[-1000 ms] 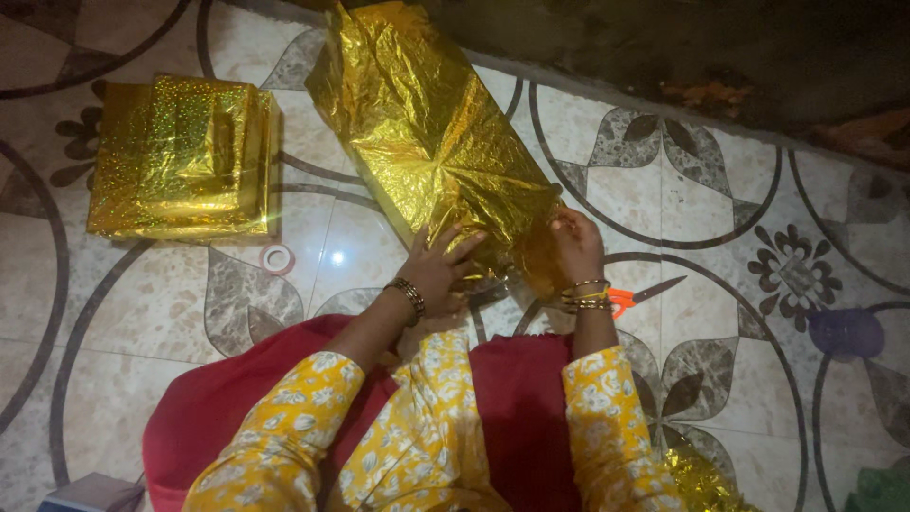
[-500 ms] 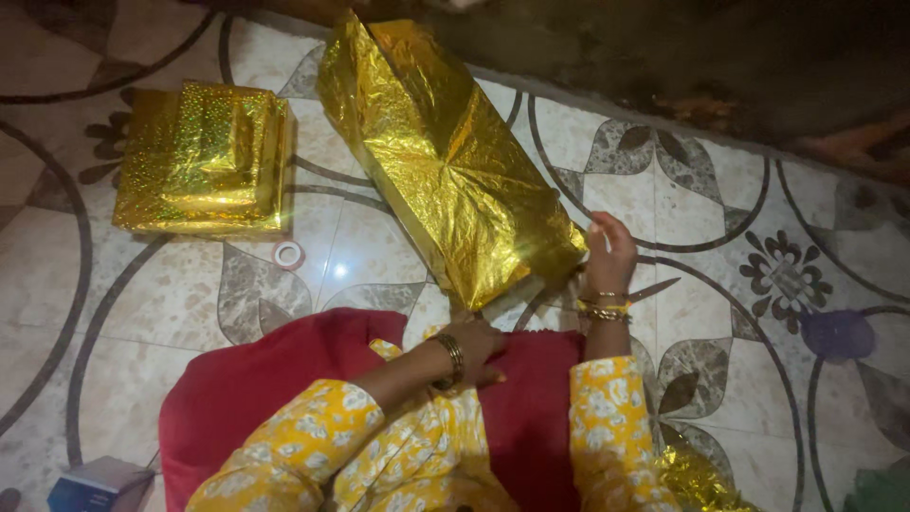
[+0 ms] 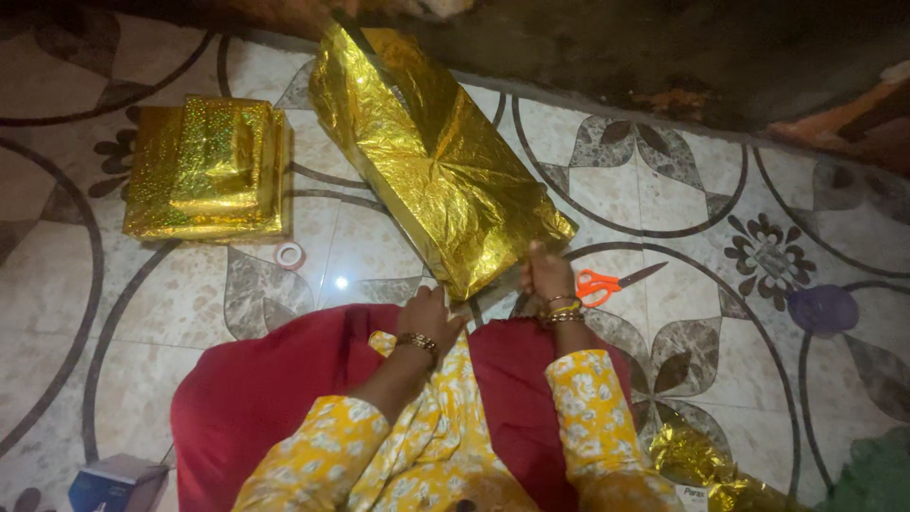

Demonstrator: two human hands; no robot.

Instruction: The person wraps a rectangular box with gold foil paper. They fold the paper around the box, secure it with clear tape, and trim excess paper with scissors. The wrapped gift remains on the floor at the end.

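A long box wrapped in crinkled gold foil is lying slantwise on the patterned tile floor, its far end reaching toward the dark edge at the top and its near end pointing at the person's lap. The right hand is pressing against the near right corner of the box, fingers closed on the foil there. The left hand is resting just below the near end, at the loose foil edge; its fingers are curled, but whether they are pinching the foil cannot be told. Both wrists are wearing gold bangles, and the sleeves are yellow with a white flower print, above a red cloth spreading over the lap.

Just beside the right hand, orange-handled scissors are lying on the floor, blades pointing right. To the left of the box, a small roll of tape is sitting near a stack of glittery gold-wrapped parcels. A crumpled scrap of gold foil is lying at the lower right, and a blue box is showing at the lower left corner.
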